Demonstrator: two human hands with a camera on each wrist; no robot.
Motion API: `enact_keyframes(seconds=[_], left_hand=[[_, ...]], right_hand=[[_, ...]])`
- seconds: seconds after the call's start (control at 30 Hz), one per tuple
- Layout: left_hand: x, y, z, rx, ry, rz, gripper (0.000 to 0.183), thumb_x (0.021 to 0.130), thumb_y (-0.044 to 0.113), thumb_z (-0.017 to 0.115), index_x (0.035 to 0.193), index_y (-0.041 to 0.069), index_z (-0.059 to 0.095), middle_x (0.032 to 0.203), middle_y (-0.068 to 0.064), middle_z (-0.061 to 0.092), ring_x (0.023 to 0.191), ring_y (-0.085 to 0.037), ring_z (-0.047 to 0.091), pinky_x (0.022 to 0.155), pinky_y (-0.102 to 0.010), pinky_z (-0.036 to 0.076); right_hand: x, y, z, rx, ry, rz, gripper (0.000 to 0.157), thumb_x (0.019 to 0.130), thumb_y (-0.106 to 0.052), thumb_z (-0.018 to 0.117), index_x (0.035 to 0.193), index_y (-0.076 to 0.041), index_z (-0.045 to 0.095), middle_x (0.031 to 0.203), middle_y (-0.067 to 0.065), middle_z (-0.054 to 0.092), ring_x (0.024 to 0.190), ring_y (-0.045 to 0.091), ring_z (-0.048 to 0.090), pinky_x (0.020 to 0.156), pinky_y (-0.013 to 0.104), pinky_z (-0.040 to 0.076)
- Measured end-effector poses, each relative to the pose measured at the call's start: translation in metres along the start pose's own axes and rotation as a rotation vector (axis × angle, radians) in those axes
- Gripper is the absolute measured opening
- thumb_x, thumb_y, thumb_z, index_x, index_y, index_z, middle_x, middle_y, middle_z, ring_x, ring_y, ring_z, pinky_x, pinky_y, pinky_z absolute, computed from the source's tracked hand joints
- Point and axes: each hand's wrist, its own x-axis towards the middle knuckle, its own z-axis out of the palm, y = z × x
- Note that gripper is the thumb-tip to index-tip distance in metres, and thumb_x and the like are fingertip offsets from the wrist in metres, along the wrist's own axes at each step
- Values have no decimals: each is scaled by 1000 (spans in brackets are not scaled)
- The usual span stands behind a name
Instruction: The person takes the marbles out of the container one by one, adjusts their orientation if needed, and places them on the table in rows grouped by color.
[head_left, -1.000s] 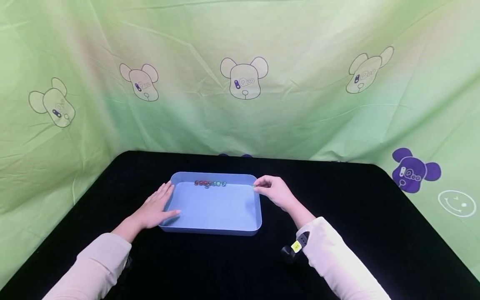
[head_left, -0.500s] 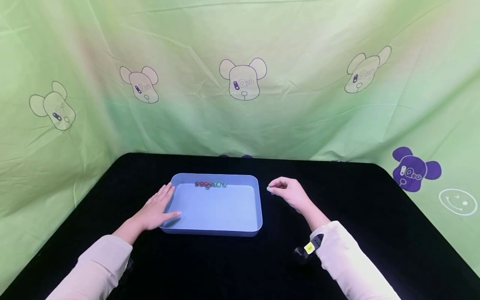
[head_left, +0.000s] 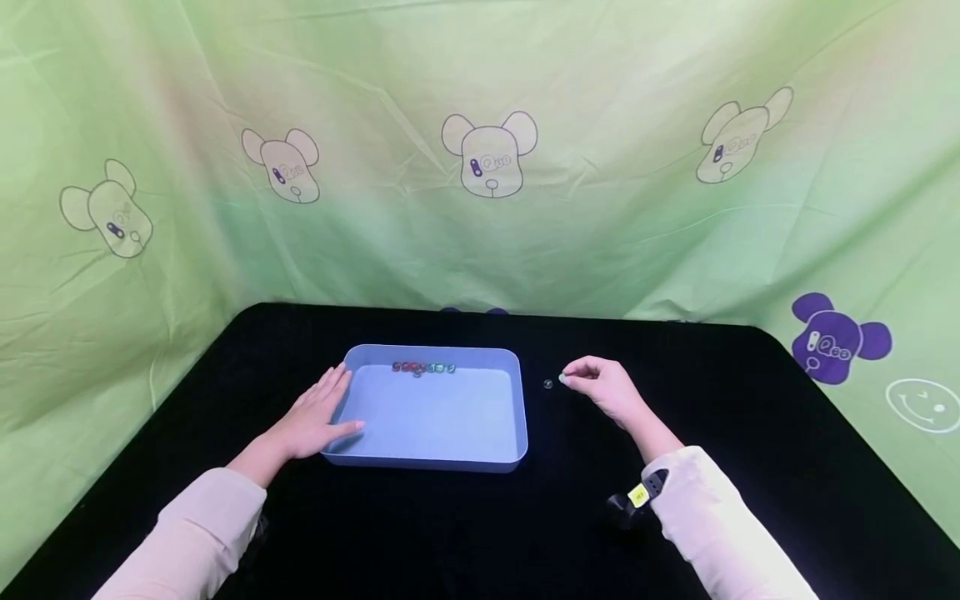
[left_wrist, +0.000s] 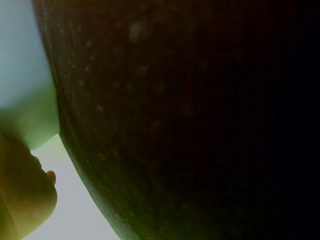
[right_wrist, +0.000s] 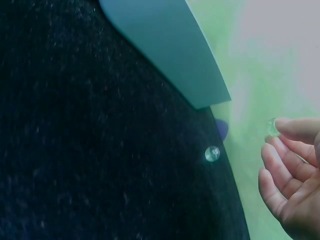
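Spread over the left wall of a shallow blue tray (head_left: 435, 417), my left hand (head_left: 303, 422) rests with its fingers straight and its thumb over the rim. To the right of the tray, my right hand (head_left: 609, 392) pinches a clear greenish glass marble (right_wrist: 272, 127) between thumb and fingertips. A second clear marble (right_wrist: 212, 153) lies on the black table, between the tray and that hand. Along the tray's far wall runs a row of marbles, red ones (head_left: 406, 367) on the left and green ones (head_left: 440, 367) on the right; one more (head_left: 417, 374) sits just in front.
A black cloth (head_left: 480, 533) covers the table under the tray. Green curtains (head_left: 585, 242) with printed bear heads hang behind and at both sides. The left wrist view is mostly dark, with part of the hand (left_wrist: 30, 195) at its lower left.
My right hand has moved from the tray's right rim out over the table to the right. A clear marble now shows on the cloth beside the tray. The left hand stays put.
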Motion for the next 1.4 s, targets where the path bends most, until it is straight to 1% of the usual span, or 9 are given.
enact_keyframes(seconds=[0.1,0.17,0.33,0.53,0.7,0.9,1.13,1.4], left_hand=[[1,-1,-2,4,-6,-1,83,82,48,50,135,-5,16,141,-19,7,127,-35,5,98,-49,11],[2,-1,-4,6,-8,0,83,82,48,49,135,-5,16,142,-19,7,128,-34,4,99,-49,10],[5,-3,-6,6,-10,1,84,81,49,49,136,-4,15,142,-18,6,128,-33,4,99,-48,10],[7,-3,-7,9,-25,-8,83,82,49,49,136,-3,14,142,-17,5,128,-32,2,99,-47,9],[6,-4,-6,16,-15,-6,83,82,48,50,136,-3,14,142,-17,5,128,-32,3,99,-47,9],[3,-2,-1,-2,-5,-1,82,81,48,50,135,-4,16,142,-18,7,128,-34,5,99,-48,11],[1,-2,1,-6,-4,-8,83,81,48,51,136,-4,16,142,-18,7,128,-34,5,98,-49,11],[3,-2,1,-4,-19,-17,84,81,49,50,136,-3,14,142,-18,5,128,-34,4,98,-50,10]], right_hand=[[-3,-6,-2,-13,7,5,16,77,2,60,88,14,57,82,20,60,67,11,52,60,20,41],[-1,3,-3,-7,11,16,17,77,-1,61,88,12,58,81,17,61,67,10,51,60,20,41],[7,34,-5,-14,22,19,19,76,-7,64,88,7,61,78,10,61,65,6,51,59,22,42],[9,45,-9,-64,36,18,16,76,-6,63,86,6,61,79,11,61,67,9,51,61,23,42],[9,51,-11,-110,45,24,15,76,-7,63,85,5,62,77,10,61,68,13,51,61,26,41],[10,57,-11,-138,28,51,15,76,-7,63,86,4,62,75,7,61,67,13,50,62,28,41],[17,58,-11,-172,34,33,14,76,-7,63,84,5,62,76,9,62,67,14,51,62,29,40],[20,60,-13,-200,14,41,15,76,-7,63,85,5,61,73,6,61,66,13,52,63,30,40]])
